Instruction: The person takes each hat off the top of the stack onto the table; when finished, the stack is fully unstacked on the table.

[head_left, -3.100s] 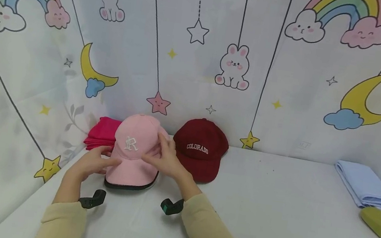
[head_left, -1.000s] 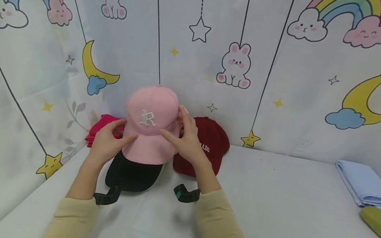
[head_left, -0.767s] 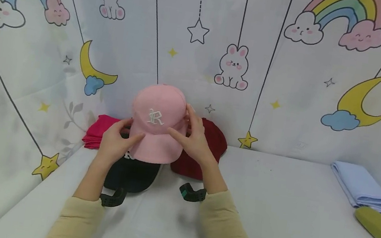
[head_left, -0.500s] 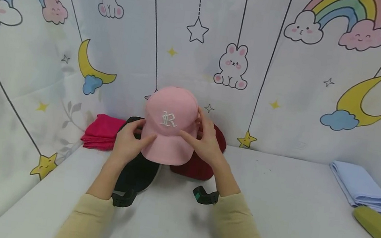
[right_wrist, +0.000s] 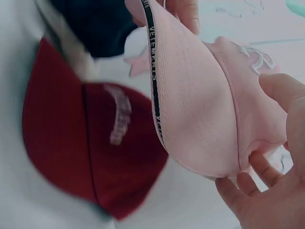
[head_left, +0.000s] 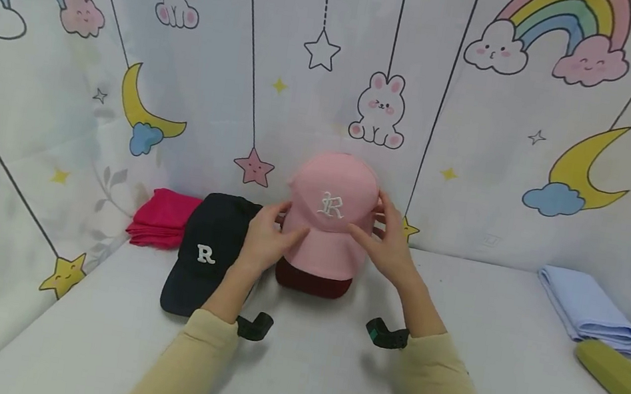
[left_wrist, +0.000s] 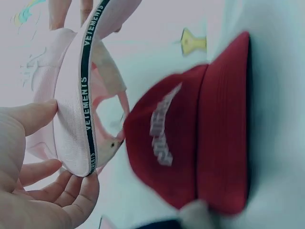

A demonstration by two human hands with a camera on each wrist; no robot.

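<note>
A pink baseball cap (head_left: pixel 333 193) with a white embroidered R is held up between both hands, brim toward me. My left hand (head_left: pixel 270 234) pinches its left side, thumb on the front and fingers behind the brim edge. The right hand (head_left: pixel 390 244) grips the opposite side the same way. Below and behind it stands a dark red cap (head_left: pixel 312 283), mostly covered in the head view. Both wrist views show a gap between the pink cap's brim and the red cap (left_wrist: pixel 221 129). A black cap (head_left: pixel 204 255) with a white R sits left of my left hand.
A folded bright pink cloth (head_left: pixel 161 219) lies behind the black cap at the back left. At the right are a folded light blue cloth (head_left: pixel 587 308) and a long olive-green object (head_left: pixel 624 388). A patterned backdrop rises behind the white table (head_left: pixel 303 370).
Both hands have lifted the pink cap off the black cap and carried it right, over the red cap. The black cap now shows, and the red one is largely covered.
</note>
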